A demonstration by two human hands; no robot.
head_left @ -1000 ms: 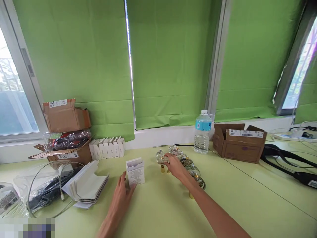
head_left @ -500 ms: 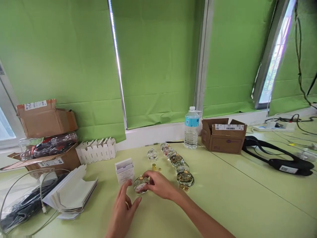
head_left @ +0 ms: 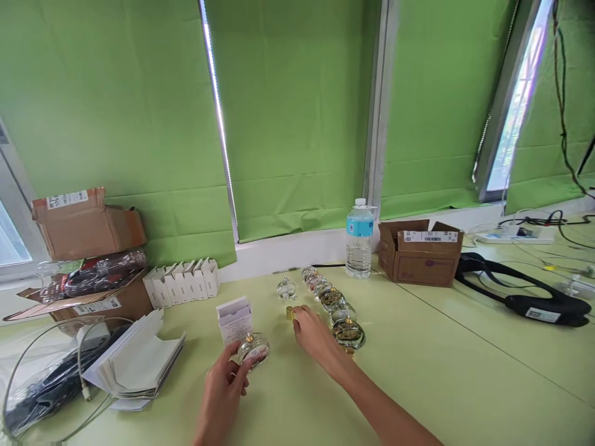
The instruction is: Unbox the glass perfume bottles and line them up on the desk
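My left hand [head_left: 227, 378] is closed on a round glass bottle [head_left: 254, 350] with a gold nozzle, holding it by its left side. Just behind that bottle stands an open white carton [head_left: 235, 320]. My right hand [head_left: 310, 334] has its fingertips closed at a small gold cap [head_left: 290, 313]. Another clear round bottle [head_left: 286, 288] sits farther back. To the right of my right hand, several similar bottles form a slanting row, the nearest one a dark-patterned bottle [head_left: 348, 333]. A small gold piece beside that row is partly hidden by my right wrist.
Several small white boxes [head_left: 181, 285] line up at the back left, near stacked brown cartons [head_left: 88, 226] and folded white card [head_left: 139, 359]. A water bottle [head_left: 359, 238], an open brown box [head_left: 425, 257] and a black headset [head_left: 534, 303] stand to the right.
The glass bottle has moved slightly left and is now held by my left hand. My right hand has let go of it and moved back and right to the gold cap.
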